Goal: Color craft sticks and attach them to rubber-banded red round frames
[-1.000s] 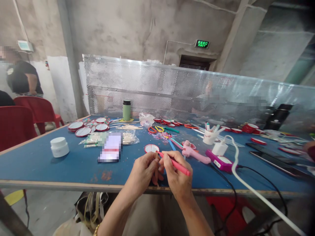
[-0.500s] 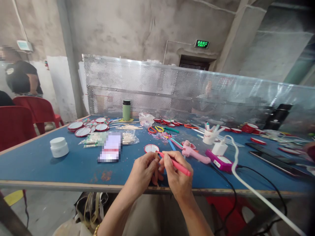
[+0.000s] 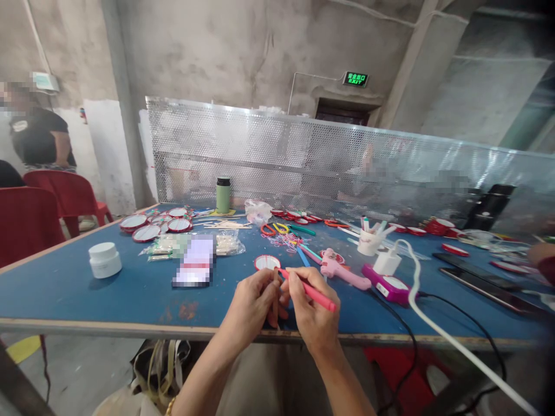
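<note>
My left hand (image 3: 251, 303) is closed on a thin wooden stick (image 3: 276, 300), held upright at the front edge of the blue table (image 3: 130, 294). My right hand (image 3: 313, 315) grips a red pen (image 3: 310, 290), whose tip touches the top of the stick. Just beyond my hands lies a small round red-rimmed mirror (image 3: 266, 263).
A white jar (image 3: 104, 259), bags of sticks (image 3: 225, 244), several red-rimmed discs (image 3: 147, 222), a green flask (image 3: 222, 195), a pink glue gun (image 3: 342, 270), a charger with white cable (image 3: 390, 263) and phones (image 3: 477, 268) lie on the table. A perforated metal screen (image 3: 303, 156) stands behind. Red chairs (image 3: 30, 216) and a person are at left.
</note>
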Action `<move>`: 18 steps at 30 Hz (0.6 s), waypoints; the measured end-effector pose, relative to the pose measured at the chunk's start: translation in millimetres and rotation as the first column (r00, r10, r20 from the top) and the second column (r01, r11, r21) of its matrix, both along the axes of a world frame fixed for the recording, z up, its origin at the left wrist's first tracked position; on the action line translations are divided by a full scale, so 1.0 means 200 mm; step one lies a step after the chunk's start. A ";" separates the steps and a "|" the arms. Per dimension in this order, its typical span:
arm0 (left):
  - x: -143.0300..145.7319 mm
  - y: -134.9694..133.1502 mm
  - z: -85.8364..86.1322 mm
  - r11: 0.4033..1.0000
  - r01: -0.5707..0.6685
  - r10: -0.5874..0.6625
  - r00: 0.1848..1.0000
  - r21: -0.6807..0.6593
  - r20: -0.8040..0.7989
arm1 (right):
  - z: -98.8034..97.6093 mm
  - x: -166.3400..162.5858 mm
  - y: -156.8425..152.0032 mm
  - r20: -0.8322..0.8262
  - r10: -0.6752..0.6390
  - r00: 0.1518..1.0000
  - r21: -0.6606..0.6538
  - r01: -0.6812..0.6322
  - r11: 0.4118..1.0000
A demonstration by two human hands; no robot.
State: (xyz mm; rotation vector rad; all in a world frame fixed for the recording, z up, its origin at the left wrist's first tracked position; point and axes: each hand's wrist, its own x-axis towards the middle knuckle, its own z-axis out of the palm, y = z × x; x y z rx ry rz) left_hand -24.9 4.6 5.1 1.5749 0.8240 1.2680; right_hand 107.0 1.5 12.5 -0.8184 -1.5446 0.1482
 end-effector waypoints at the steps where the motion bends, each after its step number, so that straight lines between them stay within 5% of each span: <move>1: 0.00 0.00 0.00 1.000 -0.001 0.001 1.000 -0.001 -0.001 | 0.00 0.00 0.00 0.004 0.003 1.000 -0.001 -0.003 1.000; 18: 0.00 0.01 0.00 1.000 -0.007 0.007 1.000 0.004 -0.018 | 0.01 0.00 0.00 0.038 0.006 0.999 -0.002 -0.006 1.000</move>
